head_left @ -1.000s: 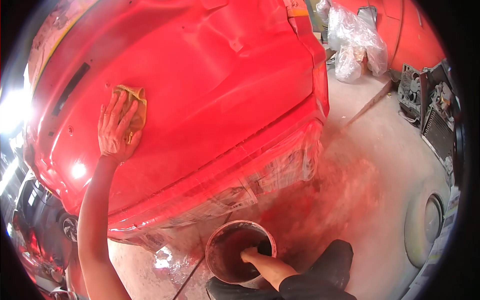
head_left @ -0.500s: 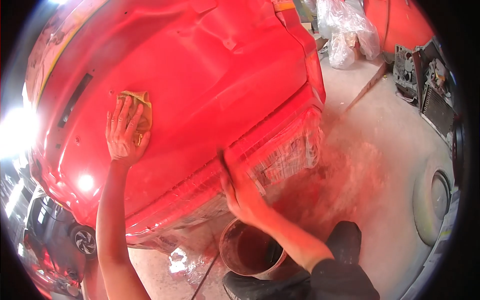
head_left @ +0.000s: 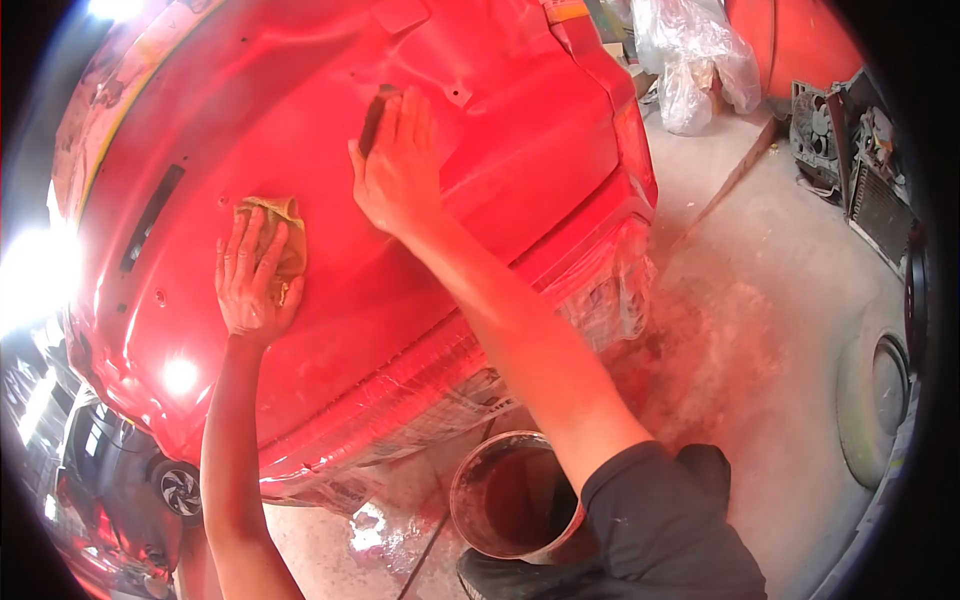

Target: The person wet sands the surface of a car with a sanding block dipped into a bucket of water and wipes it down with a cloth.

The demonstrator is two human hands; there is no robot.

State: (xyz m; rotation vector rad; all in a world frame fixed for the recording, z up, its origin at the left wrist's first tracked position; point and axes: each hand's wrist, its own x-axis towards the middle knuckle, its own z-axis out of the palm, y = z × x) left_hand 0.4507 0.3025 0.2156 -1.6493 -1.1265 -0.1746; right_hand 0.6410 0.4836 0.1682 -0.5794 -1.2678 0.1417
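Observation:
My left hand lies with fingers stretched over a folded yellow cloth, pressing it to a large red car panel. Farther up the panel, my right hand holds what looks like a dark brown piece of sandpaper flat under its palm. Only the left and top edges of that piece show; the fingers hide the rest. The red surface has a wet-looking shine.
Below the panel's near edge, covered in clear plastic film, stands a bucket of dark reddish liquid. A tyre lies at right, car parts and plastic bags behind. A dark car is at lower left.
My right hand has moved up and left from over the panel's near edge onto the panel with the sandpaper. The left hand and cloth stay at nearly the same spot.

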